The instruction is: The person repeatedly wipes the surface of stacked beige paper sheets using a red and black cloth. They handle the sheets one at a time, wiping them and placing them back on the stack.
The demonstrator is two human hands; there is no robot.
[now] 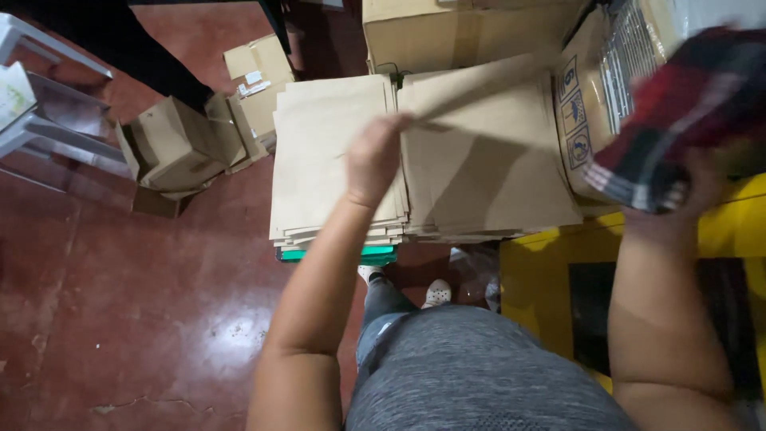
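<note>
The right hand is mostly buried under that blurry red-and-dark plaid fabric, so its fingers can't be made out. The lifted brown sheet pinched by the left hand is motion-smeared. Below that hand, a green thing only peeks out from under the paper stack. The carton above gets cut off by the frame top.

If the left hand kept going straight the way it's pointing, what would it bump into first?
The left hand points up the picture, pinching a brown paper sheet lifted off the right stack. Straight ahead, it would probably first meet the big cardboard box behind the stacks, though depth is unclear.
</note>
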